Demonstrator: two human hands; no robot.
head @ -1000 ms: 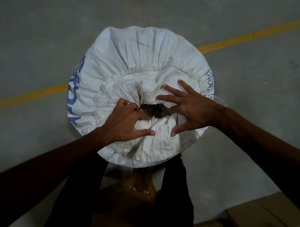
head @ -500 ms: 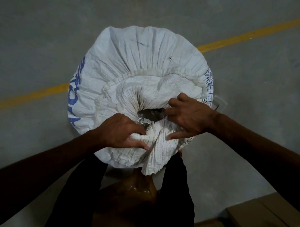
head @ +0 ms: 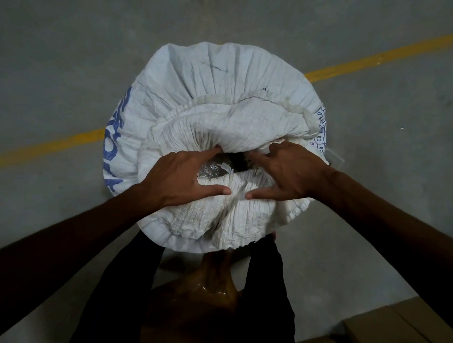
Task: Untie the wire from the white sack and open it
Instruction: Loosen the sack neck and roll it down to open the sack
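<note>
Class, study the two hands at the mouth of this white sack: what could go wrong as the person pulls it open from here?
1. The white sack stands upright against the person's legs; a hard sideways pull by the left hand and right hand might tip it.
2. A shiny inner liner shows in the narrow opening; fingers hooked there could tear it.
3. The pleated fabric may slip from the grip.

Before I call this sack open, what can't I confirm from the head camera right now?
- Wire: not visible anywhere; both hands cover the gathered neck of the white sack.
- Contents: the opening is dark, with only shiny liner showing.
- Left hand and right hand: fingertips buried in folds, so grip unclear.
- Blue print: wrapped around the side, unreadable.
</note>
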